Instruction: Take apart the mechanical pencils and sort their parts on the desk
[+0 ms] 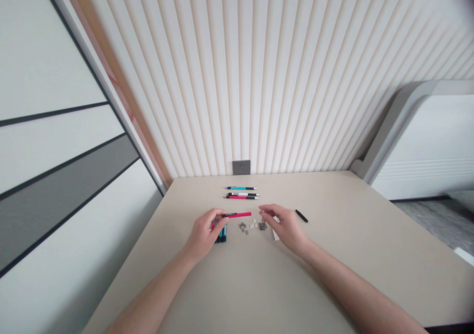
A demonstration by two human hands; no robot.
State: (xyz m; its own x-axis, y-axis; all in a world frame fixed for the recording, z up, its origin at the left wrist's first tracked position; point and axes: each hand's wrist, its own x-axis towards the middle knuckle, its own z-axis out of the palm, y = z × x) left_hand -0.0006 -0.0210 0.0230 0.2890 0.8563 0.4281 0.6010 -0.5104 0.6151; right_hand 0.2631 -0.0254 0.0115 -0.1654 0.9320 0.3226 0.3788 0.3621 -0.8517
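My left hand (208,228) is closed on a pink pen barrel (242,214), which points right above the table. Beneath that hand, several blue and black pen barrels (221,236) lie side by side, partly covered. My right hand (284,224) is pinched near the barrel's free end; whatever its fingertips hold is too small to make out. Between the hands lie small piles of grey parts (243,227), white parts (254,224) and dark grey parts (262,226). A white object (276,234) shows partly under my right hand.
Toward the back lie a blue pen (240,188), a white pen (242,194) and a pink pen (241,197). Right of my right hand is a black pen part (301,216). A ribbed wall with a dark socket (241,167) borders the table (229,289).
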